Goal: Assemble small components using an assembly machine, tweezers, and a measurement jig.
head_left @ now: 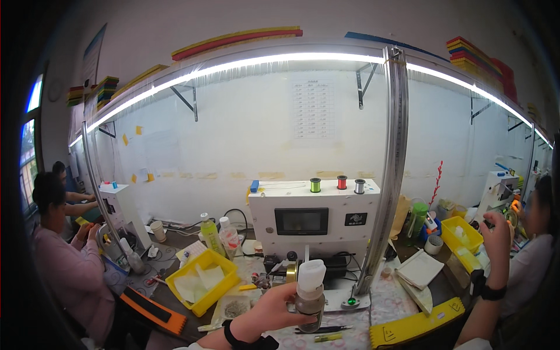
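Note:
My left hand (265,312) is closed round a small clear bottle (309,304) with a wide white top, held upright over the bench in front of the white machine. Inside the bottle the contents look brownish. My right hand (497,233) is raised at the right, a black watch and band on its wrist. Its fingers are curled together as in a pinch; whatever they hold, if anything, is too small to make out. Below the bottle lie dark tweezers (324,329) and a small yellow-green tube (328,338) on the patterned bench cover.
A white machine (315,204) with a dark screen carries three spools. Left of it stand a yellow tray (201,283) and two drink bottles (209,233). A metal post (392,175) rises centre-right, near a yellow board (417,324). Other people sit at both sides.

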Motion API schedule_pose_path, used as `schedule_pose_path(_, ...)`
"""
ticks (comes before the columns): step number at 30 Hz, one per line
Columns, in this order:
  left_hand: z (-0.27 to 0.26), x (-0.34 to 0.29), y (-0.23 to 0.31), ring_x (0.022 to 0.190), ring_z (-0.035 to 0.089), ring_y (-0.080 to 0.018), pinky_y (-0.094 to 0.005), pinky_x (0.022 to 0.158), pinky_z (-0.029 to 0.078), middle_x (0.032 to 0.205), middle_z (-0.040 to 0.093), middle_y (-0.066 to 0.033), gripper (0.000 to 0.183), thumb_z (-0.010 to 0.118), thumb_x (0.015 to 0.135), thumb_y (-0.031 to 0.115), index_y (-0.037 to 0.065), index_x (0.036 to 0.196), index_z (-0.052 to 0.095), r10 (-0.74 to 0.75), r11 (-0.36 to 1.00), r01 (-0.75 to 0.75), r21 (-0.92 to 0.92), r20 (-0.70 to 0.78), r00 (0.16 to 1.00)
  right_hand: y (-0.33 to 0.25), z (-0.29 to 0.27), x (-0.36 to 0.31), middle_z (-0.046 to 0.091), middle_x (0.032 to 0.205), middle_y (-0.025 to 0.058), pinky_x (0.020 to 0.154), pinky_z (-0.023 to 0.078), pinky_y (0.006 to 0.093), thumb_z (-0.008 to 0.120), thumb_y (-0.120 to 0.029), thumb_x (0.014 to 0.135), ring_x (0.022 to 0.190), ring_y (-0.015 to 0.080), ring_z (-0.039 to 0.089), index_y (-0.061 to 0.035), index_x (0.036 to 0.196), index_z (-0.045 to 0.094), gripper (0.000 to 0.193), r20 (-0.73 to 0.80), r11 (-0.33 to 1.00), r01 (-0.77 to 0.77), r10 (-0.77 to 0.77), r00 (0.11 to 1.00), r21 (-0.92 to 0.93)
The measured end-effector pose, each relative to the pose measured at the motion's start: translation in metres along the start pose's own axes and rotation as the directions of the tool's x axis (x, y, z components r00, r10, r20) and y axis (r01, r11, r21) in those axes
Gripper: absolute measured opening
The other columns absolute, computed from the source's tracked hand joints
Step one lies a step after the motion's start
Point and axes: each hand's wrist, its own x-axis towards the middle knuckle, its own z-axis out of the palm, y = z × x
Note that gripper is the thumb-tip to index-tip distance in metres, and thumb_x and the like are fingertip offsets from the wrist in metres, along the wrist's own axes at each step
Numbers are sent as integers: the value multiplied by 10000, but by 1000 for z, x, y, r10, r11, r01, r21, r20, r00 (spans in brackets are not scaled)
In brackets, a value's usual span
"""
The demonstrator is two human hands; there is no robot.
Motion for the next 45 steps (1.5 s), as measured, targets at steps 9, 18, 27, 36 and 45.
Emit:
schedule_pose_path(9, 30, 30, 34, 973, 602, -195, -311, 887, 446, 1058, 636, -78, 530, 821, 670, 196, 53, 1127, 592, 249, 968, -250, -16, 140, 958, -168, -18, -126, 508, 1142, 202, 920, 394, 487, 705, -227, 766, 1080, 387, 501, -22, 1116, 435, 488, -152, 632, 477, -498, 854, 611)
schedule_pose_path(18, 52, 36, 43, 1052, 586, -187, -344, 924, 462, 1125, 612, -104, 709, 870, 593, 95, 12, 1193, 500, 307, 952, -296, -81, 195, 932, -202, 12, -141, 580, 1033, 161, 799, 470, 400, 773, -260, 725, 929, 337, 594, -47, 1209, 449, 620, 246, 466, 33, -526, 814, 884)
schedule_pose_path(27, 68, 35, 54, 1071, 575, -198, -348, 936, 443, 1169, 589, -111, 749, 865, 617, 137, -6, 1232, 463, 385, 923, -372, -101, 208, 899, -193, 8, -156, 585, 1049, 159, 818, 494, 382, 823, -234, 662, 957, 312, 610, -42, 1218, 403, 722, 219, 488, 8, -406, 887, 873)
schedule_pose_path(36, 41, 28, 57, 1091, 544, -220, -333, 884, 406, 1266, 515, -138, 947, 700, 710, 570, -22, 1354, 339, 245, 940, -270, 208, 140, 959, -103, -18, -157, 561, 1057, 141, 823, 470, 358, 781, -218, 701, 957, 264, 595, -3, 1217, 411, 671, -27, 497, 84, -122, 992, 864)
schedule_pose_path(45, -130, 47, 27, 980, 532, -167, -293, 826, 392, 1103, 555, -39, 643, 583, 851, 423, 51, 1347, 414, 403, 712, -192, 676, -168, 900, 13, -24, -164, 555, 1117, 117, 908, 440, 340, 774, -98, 684, 1051, 191, 558, -20, 1245, 387, 687, -43, 600, -181, 340, 939, 779)
